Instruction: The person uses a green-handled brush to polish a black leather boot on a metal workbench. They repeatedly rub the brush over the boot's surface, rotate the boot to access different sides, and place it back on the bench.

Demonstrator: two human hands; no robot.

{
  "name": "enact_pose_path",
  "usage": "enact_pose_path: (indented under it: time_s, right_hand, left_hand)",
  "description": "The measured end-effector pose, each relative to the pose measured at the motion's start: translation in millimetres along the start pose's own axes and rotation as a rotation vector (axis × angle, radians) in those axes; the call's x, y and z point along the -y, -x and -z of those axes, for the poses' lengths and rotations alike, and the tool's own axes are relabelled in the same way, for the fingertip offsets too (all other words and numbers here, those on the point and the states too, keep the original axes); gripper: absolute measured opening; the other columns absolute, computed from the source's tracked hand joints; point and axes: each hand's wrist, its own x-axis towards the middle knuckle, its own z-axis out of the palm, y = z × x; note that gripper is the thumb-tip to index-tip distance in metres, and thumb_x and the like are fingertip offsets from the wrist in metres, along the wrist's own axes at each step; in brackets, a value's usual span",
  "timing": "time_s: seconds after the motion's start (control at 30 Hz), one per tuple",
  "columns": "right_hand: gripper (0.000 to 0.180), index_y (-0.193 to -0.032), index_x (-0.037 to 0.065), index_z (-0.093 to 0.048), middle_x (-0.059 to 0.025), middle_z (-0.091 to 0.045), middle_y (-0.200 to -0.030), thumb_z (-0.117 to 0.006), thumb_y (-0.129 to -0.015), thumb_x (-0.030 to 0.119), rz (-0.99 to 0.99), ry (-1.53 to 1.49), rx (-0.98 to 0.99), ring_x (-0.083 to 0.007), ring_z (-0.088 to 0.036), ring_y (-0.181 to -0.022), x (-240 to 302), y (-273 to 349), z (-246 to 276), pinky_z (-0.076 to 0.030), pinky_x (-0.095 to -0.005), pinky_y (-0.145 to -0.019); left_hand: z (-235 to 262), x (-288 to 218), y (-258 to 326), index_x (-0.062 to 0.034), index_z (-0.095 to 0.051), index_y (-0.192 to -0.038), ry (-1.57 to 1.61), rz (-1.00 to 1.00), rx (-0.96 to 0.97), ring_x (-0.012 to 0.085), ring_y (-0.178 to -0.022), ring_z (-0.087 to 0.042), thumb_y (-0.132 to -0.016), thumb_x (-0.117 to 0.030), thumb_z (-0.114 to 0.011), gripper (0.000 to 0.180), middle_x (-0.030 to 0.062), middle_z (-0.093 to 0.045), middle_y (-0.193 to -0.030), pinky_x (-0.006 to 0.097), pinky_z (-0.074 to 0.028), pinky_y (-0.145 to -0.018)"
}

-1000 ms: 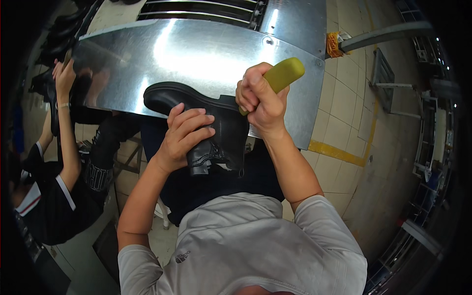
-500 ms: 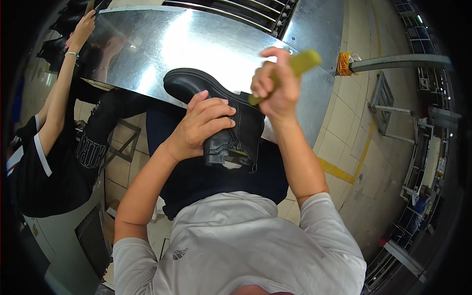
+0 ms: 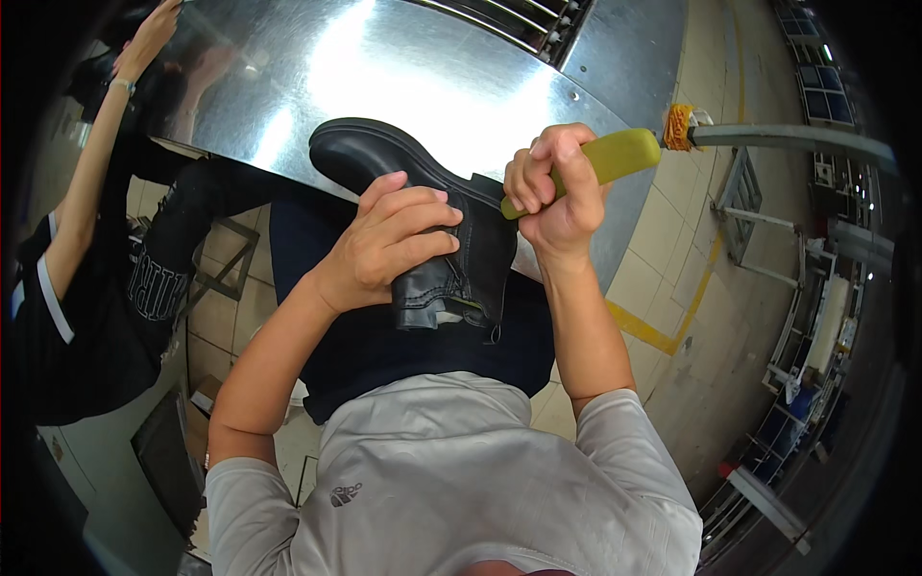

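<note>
A black leather ankle boot [image 3: 488,230] lies on its side across the table's near edge and my lap. Its toe points to the far left and the shaft opening faces me. My left hand [image 3: 399,238] is wrapped over the shaft, pressing it with bent fingers. In the fist of my right hand [image 3: 565,197] is a curved yellow-green bar [image 3: 624,156], whose kind I cannot make out. The bar's near end sits beside the back of the boot by the heel; whether they touch is unclear. Inside the shaft opening, a yellow-green lining shows.
The shiny metal table [image 3: 259,82] stretches ahead, with a rack of metal rollers [image 3: 509,19] at its far side. At the left, another person's forearm [image 3: 91,173] reaches over the table. A grey metal bar [image 3: 778,137] with an orange wrapping juts in at the right.
My right hand and the yellow-green bar have moved right and a little nearer to me, and the bar is no longer blurred. My left hand keeps its hold on the boot.
</note>
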Motion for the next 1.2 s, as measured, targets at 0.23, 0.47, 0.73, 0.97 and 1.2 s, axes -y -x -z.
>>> enact_pose_path:
  time_s: [0.23, 0.47, 0.73, 0.97, 1.2]
  right_hand:
    - [0.016, -0.091, 0.004, -0.057, 0.0013, -0.040, -0.055, -0.061, -0.100, 0.017, -0.006, 0.039, 0.017, -0.0078, -0.034, -0.043, -3, -4, -9, -0.029, -0.0259, -0.041]
    - [0.015, -0.091, 0.004, -0.056, 0.0017, -0.039, -0.056, -0.061, -0.100, 0.016, 0.028, 0.068, 0.074, -0.0072, -0.033, -0.043, -9, -4, -17, -0.027, -0.0254, -0.040]
    - [0.015, -0.091, 0.003, -0.056, 0.0027, -0.039, -0.056, -0.063, -0.098, 0.014, -0.022, 0.079, 0.093, -0.0065, -0.032, -0.043, -12, -4, -22, -0.027, -0.0258, -0.040]
    - [0.021, -0.087, 0.003, -0.055, 0.0017, -0.037, -0.054, -0.064, -0.098, 0.019, -0.258, 0.171, 0.095, -0.0084, -0.031, -0.041, -18, -29, -46, -0.026, -0.0272, -0.040]
    - [0.023, -0.091, 0.002, -0.057, 0.0036, -0.039, -0.055, -0.071, -0.095, 0.020, -0.274, 0.198, 0.013, -0.0063, -0.030, -0.041, -41, -61, -83, -0.024, -0.0262, -0.039]
  left_hand:
    - [-2, 4, 1, -0.0124, -0.067, -0.112, 0.049, -0.009, -0.025, 0.0267, -0.123, -0.061, -0.067, -0.014, -0.083, 0.048, 0.0055, -0.066, -0.125, 0.048, -0.031, -0.117]
    - [-3, 5, 8, -0.0142, -0.067, -0.114, 0.032, -0.016, -0.013, 0.0253, -0.126, -0.058, -0.066, -0.015, -0.084, 0.051, 0.0046, -0.065, -0.128, 0.048, -0.032, -0.117]
    - [-3, 2, 9, -0.0134, -0.068, -0.114, 0.071, -0.015, -0.033, 0.0268, -0.125, -0.060, -0.078, -0.015, -0.079, 0.038, 0.0069, -0.067, -0.128, 0.048, -0.029, -0.118]
    - [-3, 4, 9, -0.0140, -0.069, -0.113, 0.036, -0.031, -0.055, 0.0235, -0.126, -0.057, -0.065, -0.015, -0.083, 0.049, 0.0031, -0.065, -0.126, 0.046, -0.032, -0.117]
    - [-7, 13, 2, -0.0123, -0.069, -0.111, 0.149, -0.044, -0.113, 0.0219, -0.126, -0.056, -0.066, -0.002, -0.075, 0.047, 0.0016, -0.067, -0.123, 0.046, -0.032, -0.117]
